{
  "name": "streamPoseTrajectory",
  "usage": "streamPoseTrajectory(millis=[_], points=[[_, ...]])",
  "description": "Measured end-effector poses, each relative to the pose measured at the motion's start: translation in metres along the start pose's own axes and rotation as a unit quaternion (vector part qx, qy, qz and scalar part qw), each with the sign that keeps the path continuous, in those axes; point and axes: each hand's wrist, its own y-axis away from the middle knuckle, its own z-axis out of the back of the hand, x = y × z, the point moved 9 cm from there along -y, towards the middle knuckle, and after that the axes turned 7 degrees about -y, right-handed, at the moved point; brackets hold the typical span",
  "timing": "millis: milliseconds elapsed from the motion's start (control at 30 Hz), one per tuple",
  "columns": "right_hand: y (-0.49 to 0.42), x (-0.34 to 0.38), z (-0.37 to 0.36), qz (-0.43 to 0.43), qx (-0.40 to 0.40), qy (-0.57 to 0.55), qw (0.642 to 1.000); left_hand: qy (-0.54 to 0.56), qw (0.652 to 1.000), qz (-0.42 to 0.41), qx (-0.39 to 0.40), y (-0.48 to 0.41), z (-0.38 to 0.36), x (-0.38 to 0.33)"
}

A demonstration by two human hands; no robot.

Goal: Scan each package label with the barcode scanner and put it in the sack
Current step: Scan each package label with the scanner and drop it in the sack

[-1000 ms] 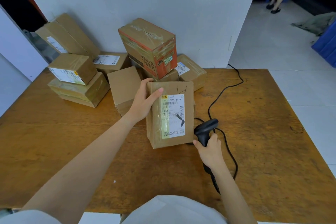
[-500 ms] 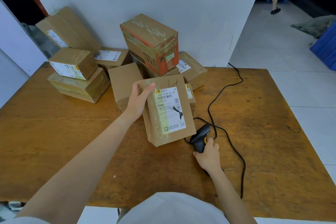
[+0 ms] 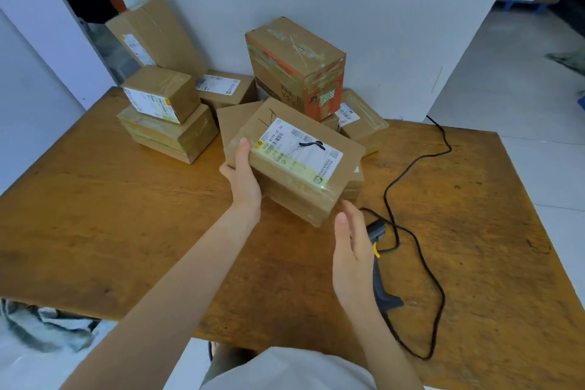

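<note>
Center frame: left hand (image 3: pixel 243 180) grips the labeled package (image 3: pixel 294 165) by its left end. Right hand (image 3: pixel 351 250) is open, fingers straight, just beside its near corner, with the scanner (image 3: pixel 380 266) lying on the table (image 3: pixel 126 215) beside it. I'd brace that corner, then carry it level to the sack (image 3: pixel 47 323), likely the grey fabric lower left.

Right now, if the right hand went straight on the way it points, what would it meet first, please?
Probably the near end of the labelled package that the left hand holds: the open right hand points at it from just short, though depth is unclear.
</note>
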Motion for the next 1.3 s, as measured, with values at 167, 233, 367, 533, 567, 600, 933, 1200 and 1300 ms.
streamPoseTrajectory(millis=[167, 233, 367, 533, 567, 600, 933, 1200, 1300], points=[[0.018, -0.006, -0.041, -0.032, 0.036, -0.07, 0.996, 0.036, 0.998, 0.036, -0.037, 0.013, 0.044, 0.007], [0.022, -0.008, -0.054, -0.044, 0.034, -0.075, 0.996, 0.038, 0.996, 0.045, -0.063, 0.013, 0.07, 0.009], [0.028, -0.008, -0.089, -0.057, 0.03, -0.069, 0.996, 0.069, 0.989, 0.046, -0.126, 0.012, 0.125, 0.004], [0.048, 0.004, -0.17, -0.053, 0.07, -0.044, 0.995, 0.036, 0.985, 0.009, -0.166, 0.004, 0.224, -0.02], [0.055, 0.007, -0.189, -0.056, 0.079, -0.041, 0.994, 0.016, 0.985, 0.003, -0.173, 0.004, 0.247, -0.025], [0.063, 0.009, -0.209, -0.058, 0.089, -0.039, 0.994, 0.004, 0.983, -0.008, -0.184, 0.004, 0.271, -0.03], [0.165, 0.027, -0.443, -0.038, 0.256, 0.015, 0.966, -0.075, 0.951, -0.076, -0.289, 0.026, 0.527, -0.093], [0.22, 0.036, -0.663, -0.026, 0.36, 0.04, 0.932, -0.064, 0.934, -0.044, -0.348, -0.035, 0.723, -0.122], [0.218, 0.031, -0.664, -0.022, 0.357, 0.045, 0.933, -0.067, 0.948, -0.034, -0.309, -0.035, 0.717, -0.112]])
